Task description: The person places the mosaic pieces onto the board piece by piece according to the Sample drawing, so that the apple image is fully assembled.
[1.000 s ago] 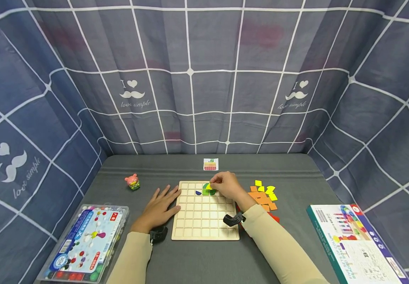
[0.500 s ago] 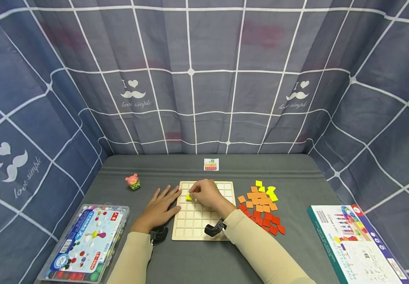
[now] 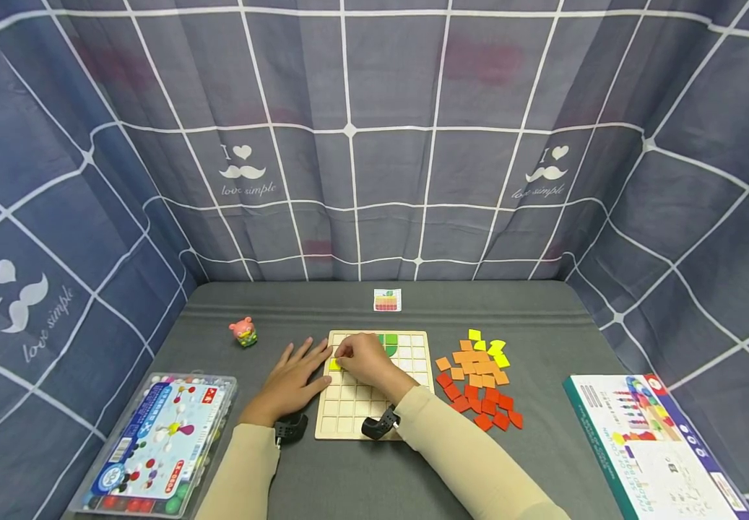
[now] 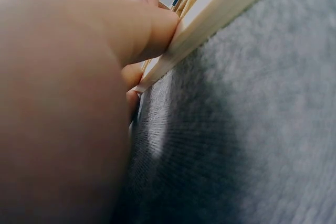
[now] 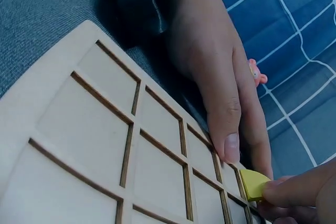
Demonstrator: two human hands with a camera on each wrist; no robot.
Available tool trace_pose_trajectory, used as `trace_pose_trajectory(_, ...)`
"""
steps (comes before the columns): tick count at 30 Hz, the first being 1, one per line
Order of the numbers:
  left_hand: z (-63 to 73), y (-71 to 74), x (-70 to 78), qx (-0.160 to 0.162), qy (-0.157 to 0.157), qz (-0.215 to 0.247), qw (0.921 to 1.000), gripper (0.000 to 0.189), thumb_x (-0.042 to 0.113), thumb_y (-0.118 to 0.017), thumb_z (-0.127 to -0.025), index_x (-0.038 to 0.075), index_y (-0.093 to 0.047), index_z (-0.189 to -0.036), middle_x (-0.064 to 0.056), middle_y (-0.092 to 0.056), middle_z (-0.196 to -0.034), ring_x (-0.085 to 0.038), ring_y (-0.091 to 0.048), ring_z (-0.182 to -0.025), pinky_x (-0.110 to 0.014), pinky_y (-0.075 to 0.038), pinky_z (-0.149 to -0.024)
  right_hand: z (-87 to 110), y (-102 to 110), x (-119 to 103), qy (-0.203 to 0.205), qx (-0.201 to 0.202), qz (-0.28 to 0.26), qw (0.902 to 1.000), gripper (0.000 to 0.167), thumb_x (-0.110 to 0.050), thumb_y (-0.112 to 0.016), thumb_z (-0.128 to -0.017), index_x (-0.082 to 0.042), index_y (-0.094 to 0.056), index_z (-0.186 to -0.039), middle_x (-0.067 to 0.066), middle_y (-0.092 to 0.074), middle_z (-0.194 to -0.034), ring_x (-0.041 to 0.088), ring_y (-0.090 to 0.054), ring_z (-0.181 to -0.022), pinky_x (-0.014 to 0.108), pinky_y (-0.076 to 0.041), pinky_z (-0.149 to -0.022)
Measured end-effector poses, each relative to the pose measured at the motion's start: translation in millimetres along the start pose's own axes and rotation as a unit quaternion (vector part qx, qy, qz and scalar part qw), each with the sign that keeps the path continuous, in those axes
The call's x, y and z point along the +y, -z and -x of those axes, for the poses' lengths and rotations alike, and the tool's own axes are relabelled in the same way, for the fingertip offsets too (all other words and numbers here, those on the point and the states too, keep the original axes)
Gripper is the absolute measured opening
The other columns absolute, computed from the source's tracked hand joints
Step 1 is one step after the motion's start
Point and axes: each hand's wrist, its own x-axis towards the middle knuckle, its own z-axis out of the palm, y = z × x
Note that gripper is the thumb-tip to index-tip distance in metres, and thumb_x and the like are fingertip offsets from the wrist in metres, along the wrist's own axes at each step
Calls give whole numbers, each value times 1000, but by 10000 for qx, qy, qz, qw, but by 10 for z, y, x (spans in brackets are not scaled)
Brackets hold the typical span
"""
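Seemingly, the pale wooden grid board [image 3: 348, 417], under the fingers of the right hand [image 3: 366, 359], was barely filled: right of them and nearer, red square tiles [image 3: 487, 407] lay loose on the grey bench [image 3: 374, 477], then orange square tiles [image 3: 482, 367], then yellow flat pieces [image 3: 503, 360]; green flat pieces [image 3: 391, 339] sat on the grid. The left hand [image 3: 291, 383] spread its fingers against the board's left edge; the right's pinched a yellow round-cornered tile [image 5: 254, 184] nearby.

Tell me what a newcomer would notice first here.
Probably the flat red, orange and yellow tiles, right of the pale wooden grid board. Next might come the bare right hand, pinching a curved-edged yellow tile at the board's left side, near the left hand.
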Motion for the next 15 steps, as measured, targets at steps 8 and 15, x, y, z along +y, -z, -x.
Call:
trace_pose_trajectory(8,5,-12,0,132,-117,48,9998,64,44,-58,-107,11,-48,-160,-10,-42,-165,-41,-28,-153,-65,-9,-123,17,-39,-34,-179,-103,462,9987,7,-10,-78,-96,-13,-83,-93,-11,-65,-77,5,-57,-73,24,-51,-67)
trace_pose_trajectory(15,-2,-3,19,57,-31,22,10000,64,44,-57,-107,13,-47,-161,-8,-40,-166,-39,-27,-154,-64,-8,-124,46,-42,-23,-205,-90,480,9986,7,-11,-78,-96,-12,-84,-99,-10,-68,-83,6,-59,-76,25,-52,-69)
